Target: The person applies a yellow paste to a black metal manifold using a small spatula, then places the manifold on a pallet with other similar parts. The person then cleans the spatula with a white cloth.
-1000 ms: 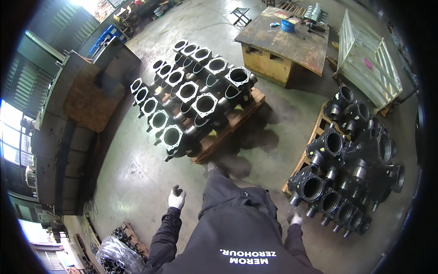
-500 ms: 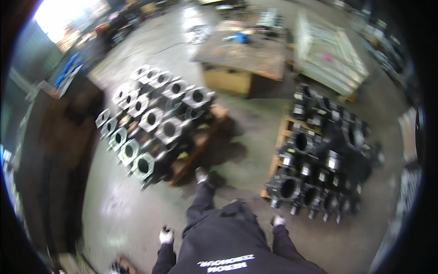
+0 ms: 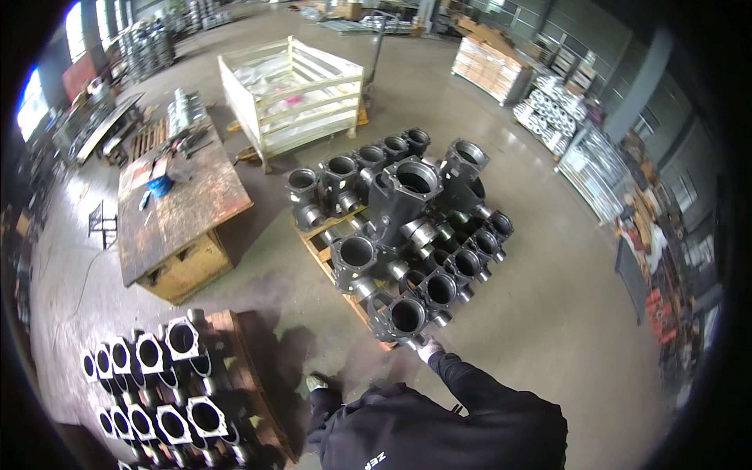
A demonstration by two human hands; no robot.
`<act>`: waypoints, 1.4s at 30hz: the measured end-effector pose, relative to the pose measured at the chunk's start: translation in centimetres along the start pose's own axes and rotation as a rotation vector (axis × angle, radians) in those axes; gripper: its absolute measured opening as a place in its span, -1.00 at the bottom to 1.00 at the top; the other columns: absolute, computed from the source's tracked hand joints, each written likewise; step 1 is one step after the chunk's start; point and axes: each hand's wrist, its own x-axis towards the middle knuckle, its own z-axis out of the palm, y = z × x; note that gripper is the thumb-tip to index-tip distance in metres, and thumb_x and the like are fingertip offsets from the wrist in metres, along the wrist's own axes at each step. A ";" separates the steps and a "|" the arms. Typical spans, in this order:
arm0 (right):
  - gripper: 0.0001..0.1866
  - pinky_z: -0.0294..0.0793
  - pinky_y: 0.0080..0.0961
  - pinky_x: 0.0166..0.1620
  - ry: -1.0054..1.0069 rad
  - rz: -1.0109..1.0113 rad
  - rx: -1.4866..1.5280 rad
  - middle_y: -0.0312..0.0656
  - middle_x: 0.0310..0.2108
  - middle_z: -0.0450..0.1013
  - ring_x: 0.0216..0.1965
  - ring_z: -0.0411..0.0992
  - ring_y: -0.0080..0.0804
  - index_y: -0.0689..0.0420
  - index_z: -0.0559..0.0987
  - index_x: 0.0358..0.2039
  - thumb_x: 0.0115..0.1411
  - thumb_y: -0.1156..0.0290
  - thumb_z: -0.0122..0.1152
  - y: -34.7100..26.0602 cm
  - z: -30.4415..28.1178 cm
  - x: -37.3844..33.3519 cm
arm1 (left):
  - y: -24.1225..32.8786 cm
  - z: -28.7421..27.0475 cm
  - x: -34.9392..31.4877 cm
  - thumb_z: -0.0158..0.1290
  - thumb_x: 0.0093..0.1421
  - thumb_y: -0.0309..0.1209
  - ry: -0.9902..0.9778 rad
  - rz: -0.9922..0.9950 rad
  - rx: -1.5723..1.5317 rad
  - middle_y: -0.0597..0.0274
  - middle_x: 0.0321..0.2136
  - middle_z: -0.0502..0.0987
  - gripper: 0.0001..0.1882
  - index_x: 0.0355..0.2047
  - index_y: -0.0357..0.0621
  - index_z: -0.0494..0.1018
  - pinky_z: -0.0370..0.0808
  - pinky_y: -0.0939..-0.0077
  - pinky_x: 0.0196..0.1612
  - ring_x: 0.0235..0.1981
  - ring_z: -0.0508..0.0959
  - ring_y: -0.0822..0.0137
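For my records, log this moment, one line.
right hand: at black casting, grip unclear | left hand: out of view | nearby: brown worktable

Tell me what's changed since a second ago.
The view has swung right. The right hand has moved up to the nearest black casting; whether it grips is unclear. The left hand has left view. Castings remain on their pallet, the blue tub on the table.

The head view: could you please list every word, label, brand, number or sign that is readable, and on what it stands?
Black long-sleeved fabric top: white printed letters, cut off by the lower picture edge; I do not copy them out.
Black cast-metal pipe fittings: small pale marks, too small to read.
I can make out no other text.
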 end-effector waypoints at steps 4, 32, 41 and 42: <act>-0.34 0.48 -0.13 0.15 -0.043 0.197 0.337 0.15 0.10 0.50 0.12 0.48 0.09 0.17 0.41 0.22 0.15 0.16 0.31 -1.6 1.7 -0.1 | 3.3 -2.9 6.7 0.14 0.14 -0.55 -0.074 0.026 -0.029 0.13 -0.36 0.60 -0.69 -0.09 -0.33 0.48 0.53 0.39 -0.28 -0.35 0.55 0.34; -0.75 0.53 -0.44 -0.03 -0.114 -0.022 0.732 -0.15 -0.27 0.62 -0.16 0.56 -0.31 0.09 0.64 -0.07 0.23 0.39 0.31 -33.9 3.2 25.7 | 23.0 5.0 26.5 0.29 0.05 -0.55 0.087 0.181 -0.106 0.12 -0.18 0.62 -0.61 -0.08 -0.25 0.52 0.53 0.37 0.02 -0.13 0.60 0.26; -0.66 0.53 -0.63 -0.29 -0.419 -0.352 0.710 -0.28 -0.29 0.57 -0.34 0.52 -0.61 0.16 0.49 0.11 0.33 0.51 0.18 -65.5 1.6 33.9 | 38.1 7.2 32.9 0.17 0.21 -0.49 0.139 -0.011 -0.181 0.13 -0.12 0.61 -0.62 0.04 -0.24 0.44 0.53 0.45 0.01 -0.11 0.60 0.30; -0.65 0.54 -0.60 -0.29 -0.314 -0.507 0.564 -0.26 -0.30 0.57 -0.35 0.53 -0.56 0.16 0.51 0.11 0.31 0.51 0.19 -69.4 1.9 33.0 | 38.4 7.4 34.6 0.17 0.21 -0.49 0.154 -0.030 -0.168 0.14 -0.12 0.61 -0.62 0.04 -0.24 0.44 0.53 0.45 0.02 -0.11 0.60 0.30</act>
